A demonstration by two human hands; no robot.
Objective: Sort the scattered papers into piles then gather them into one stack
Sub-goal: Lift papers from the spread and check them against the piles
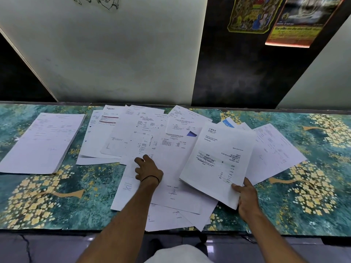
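Observation:
Several white printed papers [144,133] lie scattered and overlapping across the middle of the table. A squared pile of papers [43,141] sits apart at the left. My right hand [247,198] grips a thin bundle of sheets [218,160] by its near corner, lifted slightly over the scatter; the top sheet carries printed text. My left hand [147,168] rests on a loose sheet in the middle of the scatter, fingers bent with the tips pressing the paper. More sheets [275,149] fan out to the right under the bundle.
The table [313,186] has a teal top with gold flower patterns. Its near edge runs along the bottom, and some sheets [171,221] reach that edge. A white and dark wall with posters [292,21] stands right behind the table.

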